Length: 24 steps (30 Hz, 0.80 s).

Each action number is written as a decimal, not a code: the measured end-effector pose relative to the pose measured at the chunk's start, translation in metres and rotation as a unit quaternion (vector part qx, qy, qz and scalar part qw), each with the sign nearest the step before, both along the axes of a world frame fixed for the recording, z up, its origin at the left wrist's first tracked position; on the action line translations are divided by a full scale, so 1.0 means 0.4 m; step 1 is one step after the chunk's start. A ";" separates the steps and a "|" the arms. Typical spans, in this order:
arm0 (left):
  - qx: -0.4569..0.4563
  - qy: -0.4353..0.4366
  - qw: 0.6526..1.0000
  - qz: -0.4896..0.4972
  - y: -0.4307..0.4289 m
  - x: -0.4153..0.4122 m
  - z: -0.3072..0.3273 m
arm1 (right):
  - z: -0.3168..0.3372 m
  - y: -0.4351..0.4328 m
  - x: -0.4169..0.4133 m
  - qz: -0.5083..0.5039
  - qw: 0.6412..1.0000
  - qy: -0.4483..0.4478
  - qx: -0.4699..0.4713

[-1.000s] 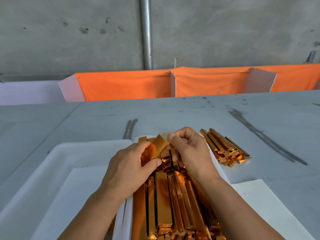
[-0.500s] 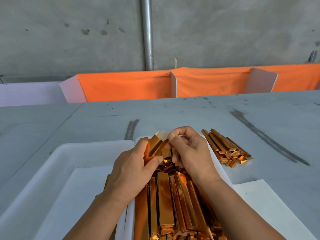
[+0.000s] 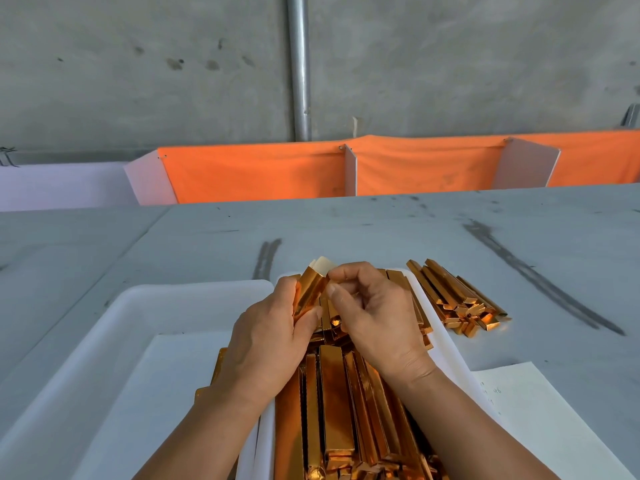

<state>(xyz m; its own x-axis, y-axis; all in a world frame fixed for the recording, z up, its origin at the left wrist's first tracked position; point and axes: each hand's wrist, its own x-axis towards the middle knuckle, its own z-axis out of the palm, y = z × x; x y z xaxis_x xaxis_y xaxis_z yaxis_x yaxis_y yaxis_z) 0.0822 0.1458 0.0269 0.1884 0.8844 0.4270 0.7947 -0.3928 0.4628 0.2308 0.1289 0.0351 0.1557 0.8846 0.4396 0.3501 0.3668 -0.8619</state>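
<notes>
Gripping one gold box [image 3: 309, 293], both hands' [image 3: 273, 337] grip hides its lower end.

The left hand [image 3: 266, 344] hides the gold sleeve's [image 3: 310, 293] lower end; the paper's [image 3: 540, 420] writing is illegible.
</notes>
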 end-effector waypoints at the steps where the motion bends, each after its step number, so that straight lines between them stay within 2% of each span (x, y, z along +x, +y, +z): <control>1: 0.002 -0.001 1.000 -0.003 0.000 0.000 -0.001 | 0.000 0.000 0.000 0.005 1.000 0.005 -0.004; 6: 0.023 0.009 1.000 -0.015 -0.003 0.001 -0.003 | 0.008 0.000 0.005 0.079 0.994 0.065 -0.036; 10: 0.031 0.029 0.998 -0.039 -0.012 0.006 -0.003 | 0.010 0.004 0.014 0.114 0.988 0.069 -0.075; 13: 0.028 0.029 0.998 -0.053 -0.014 0.004 -0.004 | 0.009 0.006 0.020 0.108 0.991 0.044 -0.071; 18: 0.021 0.004 0.998 -0.061 -0.010 0.002 -0.006 | 0.010 0.003 0.020 0.055 0.998 0.035 -0.008; 24: 0.016 -0.001 0.998 -0.060 -0.006 0.000 -0.008 | 0.019 -0.006 0.016 0.043 0.999 -0.024 0.010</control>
<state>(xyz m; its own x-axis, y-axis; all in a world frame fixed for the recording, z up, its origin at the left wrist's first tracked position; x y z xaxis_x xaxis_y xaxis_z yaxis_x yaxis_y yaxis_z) 0.0822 0.1434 0.0239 0.2906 0.8420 0.4546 0.7402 -0.4989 0.4508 0.2373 0.1266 0.0427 0.0576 0.8852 0.4617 0.3577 0.4134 -0.8373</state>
